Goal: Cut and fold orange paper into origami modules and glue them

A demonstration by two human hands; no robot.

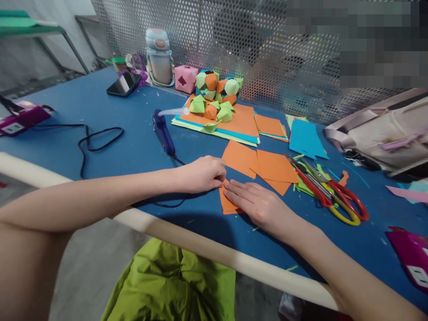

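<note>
A small orange paper sheet [227, 206] lies on the blue tabletop near its front edge, partly under both hands. My left hand [206, 173] has its fingers curled together at the paper's upper corner, pinching it there; the fingertips are partly hidden. Flat across the same sheet, with fingers stretched out, rests my right hand [262, 204]. Just beyond the hands lie more orange squares [276, 166], overlapping one another. A blue glue gun [163, 133] sits to the left of them, its nozzle pointing right.
Scissors and a cutter [329, 189] lie among green scraps on the right. Folded paper shapes [214, 107] stand on stacked sheets at the back. Blue paper [306, 137], a bottle [159, 58], a phone [123, 84], a bag [391, 129] and a black cord [87, 138] are around.
</note>
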